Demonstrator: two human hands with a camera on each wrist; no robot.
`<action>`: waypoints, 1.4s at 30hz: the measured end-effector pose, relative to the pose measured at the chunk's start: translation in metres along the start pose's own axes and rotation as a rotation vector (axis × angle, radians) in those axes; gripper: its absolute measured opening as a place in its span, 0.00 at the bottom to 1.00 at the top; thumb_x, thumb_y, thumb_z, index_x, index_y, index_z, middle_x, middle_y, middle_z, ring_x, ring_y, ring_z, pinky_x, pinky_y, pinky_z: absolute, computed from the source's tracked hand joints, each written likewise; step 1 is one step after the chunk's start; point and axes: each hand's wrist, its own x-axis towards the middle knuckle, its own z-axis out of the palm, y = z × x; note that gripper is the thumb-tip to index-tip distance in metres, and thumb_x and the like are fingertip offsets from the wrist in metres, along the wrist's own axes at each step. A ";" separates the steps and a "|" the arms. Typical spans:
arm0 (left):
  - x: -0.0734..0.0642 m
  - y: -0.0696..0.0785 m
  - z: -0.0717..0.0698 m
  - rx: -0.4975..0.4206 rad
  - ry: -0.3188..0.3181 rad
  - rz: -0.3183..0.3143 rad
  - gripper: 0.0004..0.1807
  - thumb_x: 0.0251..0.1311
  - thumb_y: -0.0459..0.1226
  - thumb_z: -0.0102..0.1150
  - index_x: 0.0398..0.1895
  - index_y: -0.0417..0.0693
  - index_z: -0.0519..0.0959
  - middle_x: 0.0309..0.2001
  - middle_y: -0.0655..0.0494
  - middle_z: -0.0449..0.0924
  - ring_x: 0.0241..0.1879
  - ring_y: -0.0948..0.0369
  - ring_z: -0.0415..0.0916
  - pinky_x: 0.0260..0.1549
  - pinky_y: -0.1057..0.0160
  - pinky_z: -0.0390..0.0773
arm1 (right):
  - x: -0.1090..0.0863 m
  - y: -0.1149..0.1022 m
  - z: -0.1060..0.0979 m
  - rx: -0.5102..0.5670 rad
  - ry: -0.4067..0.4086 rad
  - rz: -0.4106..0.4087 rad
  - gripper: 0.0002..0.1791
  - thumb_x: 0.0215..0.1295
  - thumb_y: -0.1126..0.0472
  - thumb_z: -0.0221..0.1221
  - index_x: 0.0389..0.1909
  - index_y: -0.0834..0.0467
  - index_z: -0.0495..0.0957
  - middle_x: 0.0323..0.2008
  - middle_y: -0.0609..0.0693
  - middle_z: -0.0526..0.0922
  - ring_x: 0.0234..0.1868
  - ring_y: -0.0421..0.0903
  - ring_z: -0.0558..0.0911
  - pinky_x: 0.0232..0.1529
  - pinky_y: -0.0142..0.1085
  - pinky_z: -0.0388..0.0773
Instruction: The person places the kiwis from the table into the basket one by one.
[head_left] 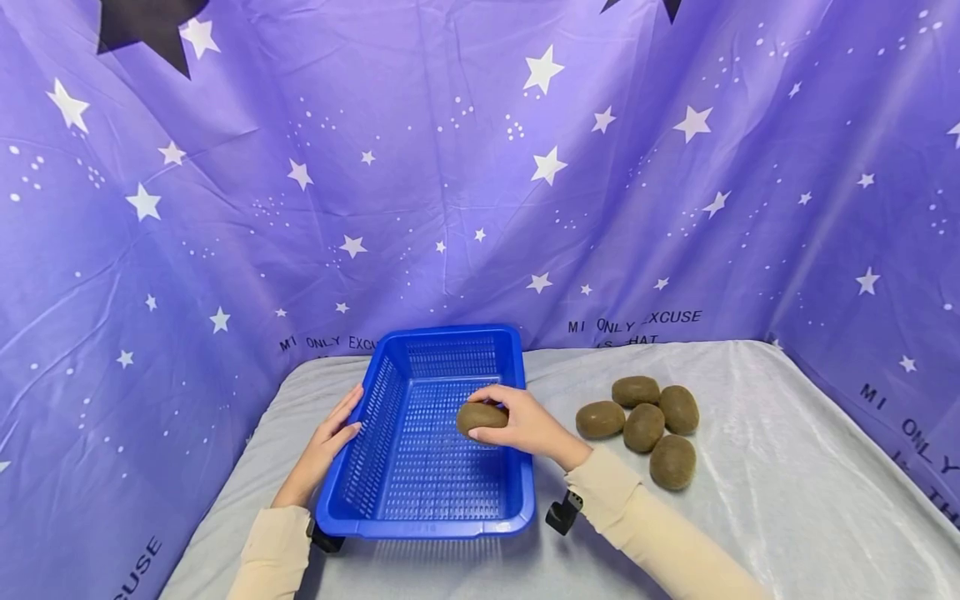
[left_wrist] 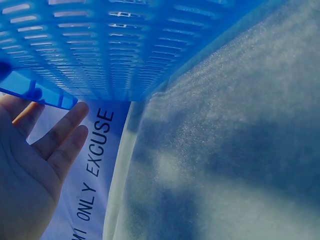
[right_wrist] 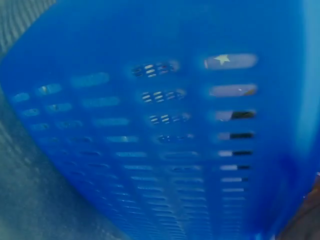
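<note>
A brown kiwifruit (head_left: 480, 418) is held between the thumb and fingers of my right hand (head_left: 528, 427), over the blue slotted basket (head_left: 431, 528). My left hand (head_left: 322, 450) rests at the basket's left rim. In the left wrist view that hand (left_wrist: 30, 165) has its fingers fairly straight under the rim, outside the slotted wall (left_wrist: 120, 45). The right wrist view is filled by the basket's outer side wall (right_wrist: 190, 30), and the held kiwifruit cannot be made out there.
Several kiwifruits (head_left: 643, 428) lie grouped on the pale cloth-covered table (head_left: 780, 467), right of the basket. A purple curtain with stars (head_left: 450, 183) hangs behind and along both sides. A dark wrist camera (head_left: 564, 512) sits beneath the right sleeve.
</note>
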 end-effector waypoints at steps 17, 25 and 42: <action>0.003 -0.013 -0.002 -0.024 0.004 0.025 0.30 0.69 0.31 0.45 0.72 0.41 0.53 0.74 0.44 0.42 0.72 0.44 0.36 0.55 0.83 0.50 | 0.006 -0.008 0.013 -0.273 -0.196 0.018 0.22 0.55 0.61 0.66 0.51 0.62 0.77 0.49 0.53 0.81 0.50 0.48 0.79 0.53 0.41 0.73; -0.001 0.006 0.002 -0.009 0.001 -0.011 0.30 0.69 0.31 0.45 0.72 0.38 0.51 0.74 0.43 0.42 0.72 0.45 0.37 0.63 0.72 0.50 | -0.016 0.001 0.004 -0.141 -0.030 -0.033 0.20 0.58 0.59 0.64 0.51 0.58 0.77 0.51 0.49 0.80 0.56 0.46 0.76 0.58 0.42 0.69; 0.005 -0.029 -0.003 -0.029 0.018 0.044 0.30 0.69 0.35 0.46 0.73 0.48 0.54 0.75 0.47 0.43 0.73 0.47 0.37 0.55 0.84 0.50 | -0.100 0.044 -0.060 -0.248 0.332 -0.089 0.19 0.50 0.67 0.68 0.46 0.60 0.80 0.44 0.50 0.83 0.44 0.47 0.81 0.48 0.27 0.72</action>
